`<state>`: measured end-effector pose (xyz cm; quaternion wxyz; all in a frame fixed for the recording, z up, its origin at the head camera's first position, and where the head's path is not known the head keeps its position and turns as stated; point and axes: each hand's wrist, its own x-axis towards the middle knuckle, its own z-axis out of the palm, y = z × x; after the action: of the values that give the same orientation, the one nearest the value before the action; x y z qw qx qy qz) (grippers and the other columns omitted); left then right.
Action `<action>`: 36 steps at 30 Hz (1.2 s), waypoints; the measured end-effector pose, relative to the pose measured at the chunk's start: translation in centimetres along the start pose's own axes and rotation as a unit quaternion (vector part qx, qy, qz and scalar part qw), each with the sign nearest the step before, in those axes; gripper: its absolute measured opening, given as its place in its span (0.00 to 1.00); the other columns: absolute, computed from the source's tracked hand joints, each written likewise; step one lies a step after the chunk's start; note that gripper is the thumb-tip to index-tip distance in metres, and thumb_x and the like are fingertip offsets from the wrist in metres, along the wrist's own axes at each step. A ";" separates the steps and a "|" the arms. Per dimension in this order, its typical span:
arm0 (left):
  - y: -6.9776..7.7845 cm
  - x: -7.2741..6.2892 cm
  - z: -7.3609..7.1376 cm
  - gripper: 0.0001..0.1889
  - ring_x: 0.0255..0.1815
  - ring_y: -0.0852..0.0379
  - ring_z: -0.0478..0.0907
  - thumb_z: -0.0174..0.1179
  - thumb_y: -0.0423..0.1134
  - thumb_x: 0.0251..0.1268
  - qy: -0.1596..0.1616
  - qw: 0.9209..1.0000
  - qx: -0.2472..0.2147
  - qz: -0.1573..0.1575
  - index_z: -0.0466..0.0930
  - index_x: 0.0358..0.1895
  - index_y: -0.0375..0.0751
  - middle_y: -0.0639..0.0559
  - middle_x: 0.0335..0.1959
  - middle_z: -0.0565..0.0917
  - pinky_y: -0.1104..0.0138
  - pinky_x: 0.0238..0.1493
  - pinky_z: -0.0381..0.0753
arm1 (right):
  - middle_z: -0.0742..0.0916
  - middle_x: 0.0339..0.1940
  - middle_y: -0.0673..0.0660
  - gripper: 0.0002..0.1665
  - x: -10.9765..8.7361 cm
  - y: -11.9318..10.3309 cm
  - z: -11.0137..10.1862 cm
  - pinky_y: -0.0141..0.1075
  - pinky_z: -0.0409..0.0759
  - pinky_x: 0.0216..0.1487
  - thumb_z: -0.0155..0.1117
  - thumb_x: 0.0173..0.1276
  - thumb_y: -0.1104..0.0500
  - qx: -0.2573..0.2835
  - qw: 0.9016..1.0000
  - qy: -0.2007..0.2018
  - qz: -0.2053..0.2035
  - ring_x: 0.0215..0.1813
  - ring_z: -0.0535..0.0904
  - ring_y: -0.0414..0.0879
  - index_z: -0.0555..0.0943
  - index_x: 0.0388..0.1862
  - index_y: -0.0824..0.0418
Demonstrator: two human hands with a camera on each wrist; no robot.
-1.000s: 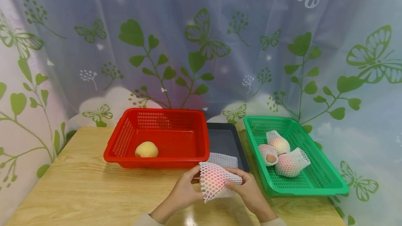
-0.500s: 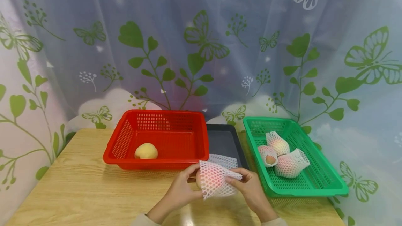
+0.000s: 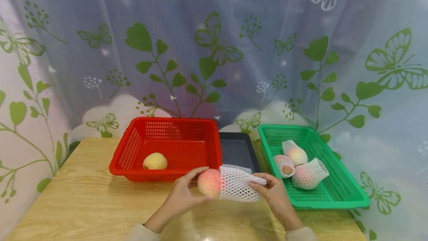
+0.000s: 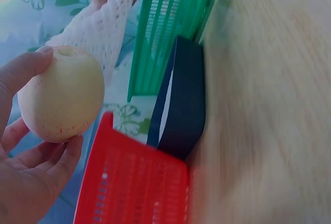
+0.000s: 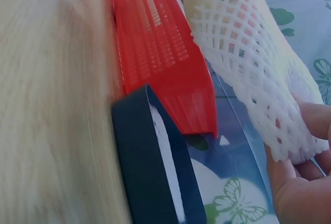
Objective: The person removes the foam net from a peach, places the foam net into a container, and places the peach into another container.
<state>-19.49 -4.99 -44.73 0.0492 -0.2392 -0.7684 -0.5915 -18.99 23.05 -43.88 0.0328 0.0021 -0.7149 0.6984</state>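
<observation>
In the head view my left hand (image 3: 180,198) grips a pink and pale yellow peach (image 3: 208,182) between thumb and fingers, above the table's front part. A white foam fruit net (image 3: 239,185) covers the peach's right side. My right hand (image 3: 275,199) pinches the net's narrow far end. Much of the peach is bare in the left wrist view, with thumb on top and fingertips beneath. From the right wrist view, the net (image 5: 253,63) stretches from the peach to the right thumb and fingers.
A red basket (image 3: 170,176) with one yellowish peach (image 3: 155,161) stands at the back left. Behind the hands, a dark tray (image 3: 235,148) holds white foam nets. A green basket (image 3: 334,203) on the right contains three netted peaches (image 3: 309,176).
The peach's left side has come out of the net. My left hand has moved left with the peach, while my right hand has moved slightly right with the net's end.
</observation>
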 end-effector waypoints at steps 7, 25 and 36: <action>-0.2 0.3 -2.4 0.38 0.52 0.50 0.79 0.79 0.38 0.39 0.039 0.999 0.035 0.006 0.74 0.61 0.47 0.49 0.55 0.81 0.63 0.50 0.82 | 0.86 0.32 0.45 0.17 1.2 -0.8 -1.1 0.30 0.81 0.36 0.68 0.59 0.68 -0.035 0.999 0.031 -0.006 0.35 0.81 0.39 0.80 0.48 0.71; -0.9 2.5 -6.7 0.38 0.55 0.46 0.76 0.76 0.36 0.46 0.075 0.995 0.046 -0.055 0.71 0.64 0.44 0.44 0.59 0.76 0.54 0.54 0.79 | 0.82 0.50 0.56 0.23 5.3 -2.1 -2.2 0.29 0.80 0.42 0.65 0.66 0.58 -0.114 0.992 0.050 0.015 0.42 0.79 0.37 0.76 0.59 0.64; -3.8 4.9 -8.7 0.37 0.53 0.44 0.79 0.74 0.39 0.48 0.114 0.979 0.127 -0.114 0.70 0.65 0.43 0.40 0.59 0.77 0.56 0.47 0.82 | 0.79 0.58 0.64 0.20 8.7 -1.7 -0.8 0.27 0.77 0.45 0.60 0.70 0.63 -0.138 0.987 0.076 0.013 0.49 0.77 0.44 0.77 0.59 0.64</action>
<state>-27.20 -12.33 -43.72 0.0984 -0.0733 -0.8487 -0.5145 -27.58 24.15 -41.72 0.0779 -0.0648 -0.7999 0.5915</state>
